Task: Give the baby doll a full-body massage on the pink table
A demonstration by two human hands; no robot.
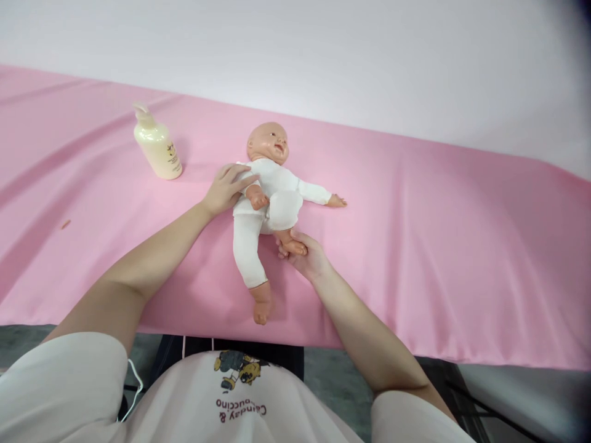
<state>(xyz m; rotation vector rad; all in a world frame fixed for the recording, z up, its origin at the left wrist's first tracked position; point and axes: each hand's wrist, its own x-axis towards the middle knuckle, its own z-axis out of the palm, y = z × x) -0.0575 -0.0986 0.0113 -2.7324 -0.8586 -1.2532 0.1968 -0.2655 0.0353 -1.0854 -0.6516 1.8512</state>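
Observation:
A baby doll [270,191] in a white suit lies on its back on the pink cloth [438,246], head toward the far side. My left hand [226,187] rests flat on the doll's shoulder and upper arm at its left side. My right hand [305,253] holds the doll's bent leg by the foot, lifted toward its belly. The doll's other leg lies stretched toward me, and one arm points out to the right.
A cream pump bottle [157,145] stands on the cloth to the left of the doll's head. The cloth's near edge hangs over the table in front of my body. A pale wall runs behind the table.

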